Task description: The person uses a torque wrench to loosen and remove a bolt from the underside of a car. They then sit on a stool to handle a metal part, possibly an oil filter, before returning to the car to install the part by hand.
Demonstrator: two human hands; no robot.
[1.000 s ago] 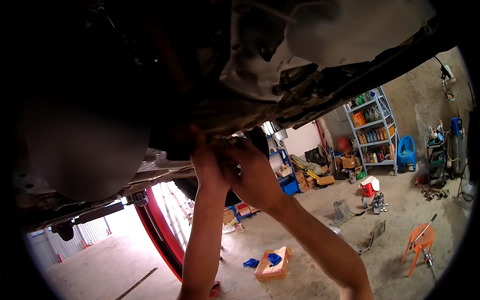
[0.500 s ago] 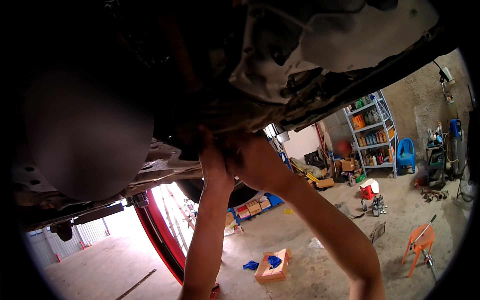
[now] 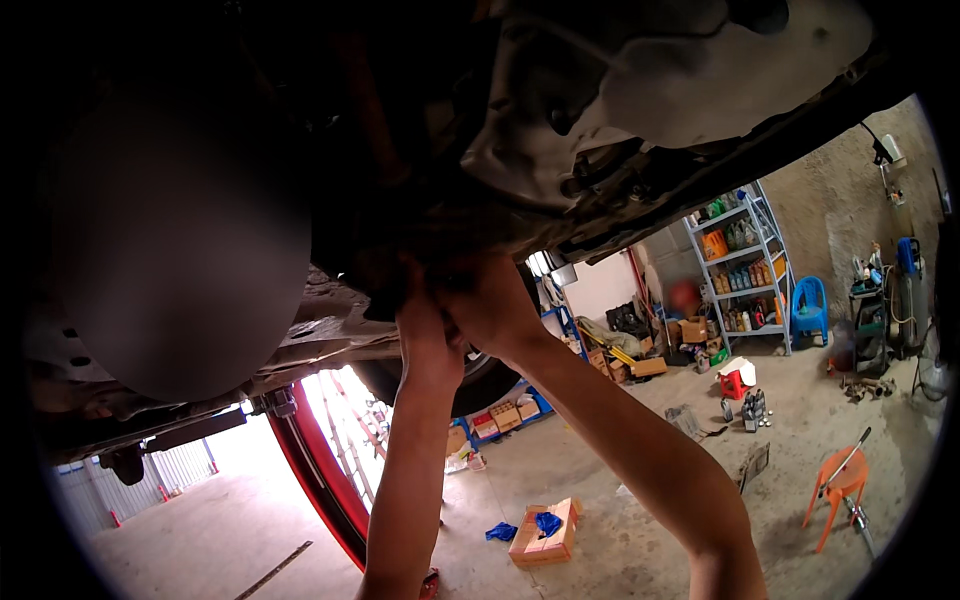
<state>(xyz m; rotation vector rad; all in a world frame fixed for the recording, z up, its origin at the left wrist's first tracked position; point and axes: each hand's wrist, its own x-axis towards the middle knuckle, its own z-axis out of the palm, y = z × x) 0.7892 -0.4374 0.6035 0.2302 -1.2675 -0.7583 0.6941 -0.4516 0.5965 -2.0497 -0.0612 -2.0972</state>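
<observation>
Both my arms reach up to the dark underside of a raised car. My left hand is up against the shadowed parts, its fingers curled and its thumb side upward. Close beside it, my right hand bends inward with its fingers closed toward the left one. Whatever the two hands grip is lost in the dark. A pale panel of the underbody hangs above and to the right of them. Behind my hands shows part of a black tyre.
A large blurred grey rounded shape fills the left side. A red lift post stands beyond it. On the floor are an open cardboard box and an orange stool. A shelf of bottles and a blue chair stand farther right.
My right hand and forearm have shifted slightly left and up, closer over the left hand. The left hand has barely moved, and more of the tyre shows behind.
</observation>
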